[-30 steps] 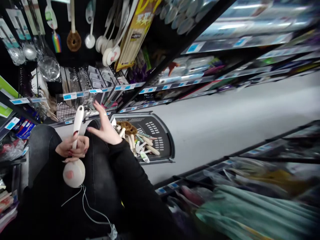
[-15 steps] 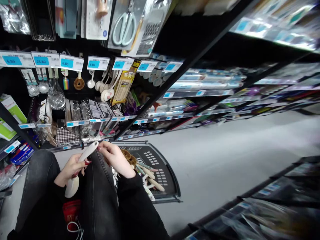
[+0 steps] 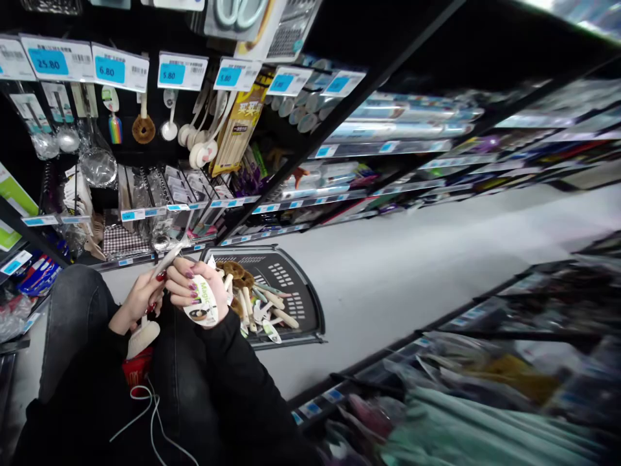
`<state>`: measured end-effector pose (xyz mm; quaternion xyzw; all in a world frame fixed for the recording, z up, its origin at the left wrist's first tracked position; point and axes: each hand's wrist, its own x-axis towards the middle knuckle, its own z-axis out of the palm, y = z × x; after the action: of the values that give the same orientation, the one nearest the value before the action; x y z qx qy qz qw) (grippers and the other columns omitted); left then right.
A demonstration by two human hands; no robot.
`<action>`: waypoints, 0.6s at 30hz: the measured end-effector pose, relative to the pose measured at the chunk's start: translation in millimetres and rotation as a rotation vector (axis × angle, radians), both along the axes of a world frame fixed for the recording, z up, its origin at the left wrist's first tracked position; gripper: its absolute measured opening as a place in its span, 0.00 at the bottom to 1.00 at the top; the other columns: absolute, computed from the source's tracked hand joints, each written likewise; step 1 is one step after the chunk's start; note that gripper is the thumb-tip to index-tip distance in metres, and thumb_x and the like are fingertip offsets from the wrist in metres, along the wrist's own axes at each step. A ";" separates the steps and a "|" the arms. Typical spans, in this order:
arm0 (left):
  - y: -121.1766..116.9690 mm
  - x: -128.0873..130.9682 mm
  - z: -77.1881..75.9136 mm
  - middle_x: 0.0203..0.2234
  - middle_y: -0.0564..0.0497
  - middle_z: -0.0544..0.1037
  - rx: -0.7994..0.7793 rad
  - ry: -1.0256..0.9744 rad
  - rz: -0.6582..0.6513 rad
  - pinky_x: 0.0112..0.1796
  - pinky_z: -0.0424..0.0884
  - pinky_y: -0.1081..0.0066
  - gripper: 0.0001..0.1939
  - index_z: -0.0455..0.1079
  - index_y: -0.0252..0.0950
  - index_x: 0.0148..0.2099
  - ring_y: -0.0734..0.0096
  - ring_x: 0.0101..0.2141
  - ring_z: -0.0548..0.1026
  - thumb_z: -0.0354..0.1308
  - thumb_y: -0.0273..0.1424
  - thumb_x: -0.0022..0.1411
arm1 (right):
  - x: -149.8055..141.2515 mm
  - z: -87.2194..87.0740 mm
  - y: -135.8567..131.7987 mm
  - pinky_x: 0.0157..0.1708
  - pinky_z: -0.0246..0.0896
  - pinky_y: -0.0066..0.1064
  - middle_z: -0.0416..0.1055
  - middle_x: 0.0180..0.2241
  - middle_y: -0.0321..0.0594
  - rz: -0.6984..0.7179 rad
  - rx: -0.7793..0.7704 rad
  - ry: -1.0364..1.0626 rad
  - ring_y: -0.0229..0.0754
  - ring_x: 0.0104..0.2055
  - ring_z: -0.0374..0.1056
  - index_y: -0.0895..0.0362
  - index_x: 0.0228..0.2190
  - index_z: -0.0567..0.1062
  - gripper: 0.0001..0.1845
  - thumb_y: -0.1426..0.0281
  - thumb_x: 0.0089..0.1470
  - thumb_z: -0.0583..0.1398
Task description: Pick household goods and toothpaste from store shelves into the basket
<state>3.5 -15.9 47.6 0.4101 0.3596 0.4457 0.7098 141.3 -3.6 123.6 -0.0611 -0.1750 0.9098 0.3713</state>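
Note:
My left hand (image 3: 138, 301) is closed around the pale handle of a dish brush (image 3: 144, 338), whose whitish bristle head points down over my lap. The upper end of the handle slants up beside my right hand (image 3: 187, 278). A white card label (image 3: 204, 307) with "Magic" printed in green is held in my right hand, against its palm, with the fingers curled. Just right of my right hand, a dark basket (image 3: 297, 285) on the floor contains several brown round-headed brushes (image 3: 237, 272) and light-handled utensils (image 3: 247, 307).
In front rises a black shelf with blue-and-white price tags (image 3: 182, 71), hanging brushes (image 3: 144, 128) and bins of packaged utensils. A grey aisle floor (image 3: 388, 259) runs off to the right. More goods, including a green cloth-like item (image 3: 466, 427), lie at lower right. A white cord (image 3: 152, 414) trails over my lap.
My right hand has turned and come closer to my left hand, and the label now shows in it. The brush stays in my left hand. The view has tilted down.

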 end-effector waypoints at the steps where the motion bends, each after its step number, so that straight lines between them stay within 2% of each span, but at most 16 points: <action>1: 0.3 -0.4 -0.6 0.08 0.63 0.56 0.002 0.002 0.002 0.10 0.61 0.77 0.21 0.61 0.37 0.31 0.79 0.08 0.57 0.59 0.50 0.54 | -1.1 -1.3 -0.5 0.10 0.33 0.15 0.45 0.15 0.28 0.001 0.000 0.017 0.27 0.15 0.36 0.58 0.18 0.58 0.10 0.71 0.44 0.55; 3: 0.7 -1.0 -0.4 0.08 0.63 0.57 0.010 0.001 0.005 0.09 0.59 0.78 0.21 0.62 0.36 0.31 0.79 0.08 0.57 0.58 0.50 0.55 | -1.2 -3.2 -1.1 0.09 0.35 0.15 0.47 0.14 0.28 -0.009 0.021 0.005 0.26 0.14 0.37 0.58 0.17 0.58 0.12 0.70 0.44 0.57; 5: 1.3 -1.6 1.2 0.07 0.63 0.56 0.014 -0.026 0.006 0.10 0.59 0.78 0.21 0.62 0.36 0.30 0.79 0.07 0.56 0.58 0.50 0.56 | 1.6 -4.8 -1.0 0.09 0.39 0.15 0.51 0.14 0.27 -0.045 0.072 -0.095 0.26 0.13 0.41 0.59 0.18 0.61 0.14 0.67 0.46 0.59; 7: 2.2 -2.4 3.6 0.07 0.64 0.55 0.008 -0.067 -0.008 0.10 0.59 0.78 0.21 0.63 0.35 0.31 0.81 0.07 0.53 0.57 0.49 0.56 | 6.6 -6.3 -0.3 0.09 0.47 0.17 0.56 0.14 0.28 -0.110 0.151 -0.274 0.26 0.12 0.48 0.59 0.19 0.65 0.17 0.61 0.47 0.63; 11: 3.7 -4.6 7.2 0.07 0.64 0.54 0.000 -0.106 -0.036 0.09 0.57 0.80 0.22 0.64 0.34 0.30 0.83 0.07 0.50 0.58 0.49 0.56 | 16.6 -5.7 1.0 0.13 0.60 0.23 0.65 0.14 0.31 -0.214 0.253 -0.670 0.32 0.13 0.60 0.59 0.21 0.70 0.22 0.55 0.38 0.69; 14: 3.7 -5.0 8.1 0.07 0.64 0.54 0.000 -0.094 -0.022 0.09 0.57 0.80 0.22 0.64 0.34 0.30 0.82 0.07 0.51 0.58 0.50 0.56 | 18.5 -2.4 -0.2 0.19 0.66 0.26 0.68 0.16 0.32 -0.256 0.243 -0.811 0.34 0.17 0.64 0.58 0.22 0.71 0.22 0.55 0.35 0.70; 18: 4.1 -3.5 10.4 0.07 0.64 0.55 -0.002 -0.077 0.010 0.09 0.57 0.80 0.22 0.64 0.34 0.30 0.82 0.07 0.50 0.59 0.50 0.54 | 15.1 -4.4 -2.3 0.26 0.68 0.30 0.71 0.22 0.34 -0.298 0.343 -0.930 0.36 0.23 0.68 0.58 0.25 0.72 0.20 0.55 0.41 0.67</action>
<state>0.0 -11.8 58.0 0.3902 0.3346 0.4643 0.7213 156.4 -5.9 119.2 -0.4217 -0.4576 0.6818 0.3846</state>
